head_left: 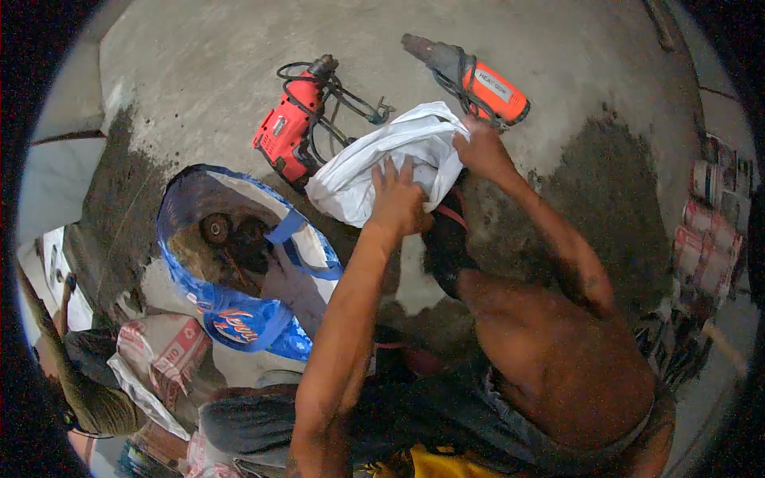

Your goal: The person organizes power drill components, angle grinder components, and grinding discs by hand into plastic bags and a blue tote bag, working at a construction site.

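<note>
A crumpled white sack [351, 179] is held up in front of me, its mouth partly open toward the top. My left hand [396, 195] lies against the near side of the sack, with its fingers spread over the rim. At the sack's right edge, my right hand [483, 151] has its fingers closed on the white material. Just left of the sack lies a red drill [291, 127] with its black cord bundled around it. Beyond my right hand is an orange heat gun [496, 92], its cord wrapped around it.
An open blue bag [263, 327] with a round tool part inside stands at left. Printed sacks [171, 350] lie behind it at lower left, near another person's arm [96, 390]. Stacked packages [709, 239] line the right side. Dark damp patches mark the concrete floor [358, 32].
</note>
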The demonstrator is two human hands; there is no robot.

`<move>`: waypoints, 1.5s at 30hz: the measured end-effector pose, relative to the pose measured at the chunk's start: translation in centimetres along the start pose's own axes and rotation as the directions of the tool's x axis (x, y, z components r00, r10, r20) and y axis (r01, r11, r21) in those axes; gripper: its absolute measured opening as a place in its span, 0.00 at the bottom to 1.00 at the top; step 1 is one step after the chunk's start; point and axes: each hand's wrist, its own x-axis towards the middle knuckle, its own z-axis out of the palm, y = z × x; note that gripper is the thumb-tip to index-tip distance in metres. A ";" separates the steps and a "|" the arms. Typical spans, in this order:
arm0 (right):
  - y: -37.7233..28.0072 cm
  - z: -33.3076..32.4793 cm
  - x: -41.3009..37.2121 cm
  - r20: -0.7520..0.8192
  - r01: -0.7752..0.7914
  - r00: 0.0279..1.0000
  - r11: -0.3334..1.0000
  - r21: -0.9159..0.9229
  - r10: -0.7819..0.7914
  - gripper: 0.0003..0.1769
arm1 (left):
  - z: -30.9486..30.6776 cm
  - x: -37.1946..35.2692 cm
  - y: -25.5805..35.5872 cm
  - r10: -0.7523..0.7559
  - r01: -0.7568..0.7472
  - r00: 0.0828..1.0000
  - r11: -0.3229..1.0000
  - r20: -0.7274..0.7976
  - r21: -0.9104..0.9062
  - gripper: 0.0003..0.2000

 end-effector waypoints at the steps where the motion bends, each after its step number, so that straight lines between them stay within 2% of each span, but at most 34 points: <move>1: 0.2 0.1 -0.1 0.003 0.008 1.000 1.000 0.014 -0.008 0.16 | -0.6 0.0 0.3 -0.029 0.028 0.998 1.000 0.059 0.015 0.22; 4: 0.0 -0.1 -0.2 0.012 0.011 1.000 1.000 0.014 -0.011 0.16 | -1.0 0.6 0.0 -0.095 0.104 0.979 0.993 0.180 -0.046 0.23; 7: 0.4 0.1 -0.2 0.007 -0.015 1.000 0.999 0.028 0.015 0.17 | -1.7 0.6 0.3 -0.122 0.144 0.964 0.987 0.235 -0.077 0.25; 11: -1.6 -0.4 -0.1 0.113 -0.100 0.989 0.994 0.046 0.095 0.23 | -1.9 0.6 0.1 -0.068 0.078 0.972 0.996 0.223 -0.036 0.26; 14: -4.2 0.2 -1.4 0.090 -0.021 0.995 0.954 -0.299 0.049 0.32 | -1.6 0.7 -0.1 -0.042 0.052 0.982 0.997 0.182 -0.053 0.26; 17: -3.0 1.8 0.3 0.354 0.144 0.935 0.909 -0.391 0.004 0.35 | -1.1 0.8 -0.2 -0.048 0.052 0.985 0.998 0.165 -0.021 0.27; 18: -2.9 2.1 0.5 0.365 0.174 0.931 0.890 -0.422 -0.009 0.31 | -1.1 0.8 -0.2 -0.056 0.059 0.984 0.998 0.172 -0.011 0.27; 21: -2.0 3.7 1.1 0.360 0.215 0.932 0.872 -0.439 -0.048 0.26 | -1.7 0.7 0.0 -0.073 0.072 0.977 0.997 0.198 0.016 0.27; 25: -1.5 3.5 1.5 0.340 0.155 0.940 0.895 -0.418 -0.004 0.25 | -1.6 0.3 0.1 -0.094 0.084 0.979 0.995 0.182 0.059 0.23; 28: -1.7 3.0 1.8 0.332 0.089 0.941 0.909 -0.407 0.057 0.24 | -0.4 -0.4 -0.5 -0.043 0.030 0.993 0.993 0.110 0.118 0.18; 31: -1.3 3.1 2.2 0.349 0.057 0.934 0.931 -0.359 0.077 0.22 | -0.2 -1.3 -0.2 0.014 -0.021 1.000 0.966 0.027 0.258 0.16; 34: -1.4 2.5 2.2 0.381 0.069 0.923 0.949 -0.307 0.056 0.21 | 0.5 -2.4 -0.4 0.093 0.047 0.935 0.924 -0.342 0.380 0.23; 37: -1.5 1.6 1.7 0.420 0.104 0.908 0.964 -0.243 0.007 0.20 | -1.8 -2.7 -0.3 0.018 0.237 0.867 0.864 -0.498 0.444 0.29; 38: -1.4 1.4 1.2 0.409 0.114 0.912 0.971 -0.209 -0.019 0.20 | -2.3 -2.5 -0.5 0.029 0.271 0.809 0.868 -0.587 0.416 0.33; 41: -1.3 0.9 -0.2 0.322 0.112 0.946 0.976 -0.185 -0.047 0.21 | -3.6 -2.3 -1.1 -0.212 0.355 0.877 0.890 -0.431 0.286 0.34; 42: -1.4 0.9 -0.8 0.286 0.102 0.957 0.977 -0.188 -0.045 0.21 | -4.3 -2.2 -1.0 -0.217 0.354 0.898 0.873 -0.384 0.336 0.34; 45: -2.6 -0.5 -1.7 0.333 0.016 0.942 0.983 -0.185 0.047 0.20 | -4.2 -2.0 -1.6 -0.210 0.334 0.925 0.846 -0.316 0.415 0.31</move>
